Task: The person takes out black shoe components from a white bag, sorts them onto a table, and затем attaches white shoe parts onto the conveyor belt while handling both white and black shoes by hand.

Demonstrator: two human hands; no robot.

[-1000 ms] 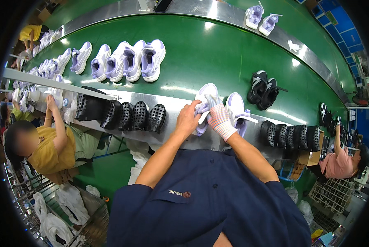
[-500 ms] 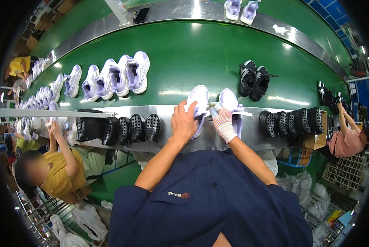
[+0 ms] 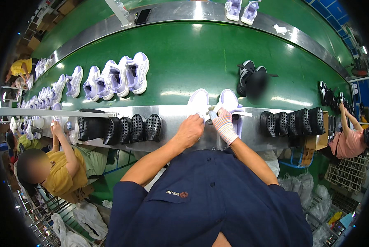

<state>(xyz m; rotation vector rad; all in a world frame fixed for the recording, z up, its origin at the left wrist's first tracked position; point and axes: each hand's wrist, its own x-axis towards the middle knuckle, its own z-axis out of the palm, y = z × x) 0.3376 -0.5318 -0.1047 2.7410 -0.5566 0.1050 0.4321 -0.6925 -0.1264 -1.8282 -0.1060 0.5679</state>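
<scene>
Two white and lilac sneakers stand side by side in front of me, toes pointing away, across the metal ledge and green belt edge. My bare left hand (image 3: 191,129) is closed at the opening of the left sneaker (image 3: 198,100), its fingers curled and covering most of the shoe's rear. My right hand (image 3: 225,124), in a striped glove with grey fingertips, lies between the two shoes against the right sneaker (image 3: 228,99). Its fingers are bent together toward the left sneaker, and what they pinch is hidden. A white strap (image 3: 243,113) sticks out to the right from the right sneaker.
Several white and lilac sneakers (image 3: 140,74) line the green belt (image 3: 184,53) at left; a black and grey pair (image 3: 246,76) sits right. Black perforated shoe-shaped forms (image 3: 154,127) stand on the metal ledge (image 3: 174,113) both sides. Co-workers sit left (image 3: 63,171) and right (image 3: 349,138).
My left hand has come back toward me from the left sneaker's upper to its opening, its fingers now curled together. The right hand stays nearly in place.
</scene>
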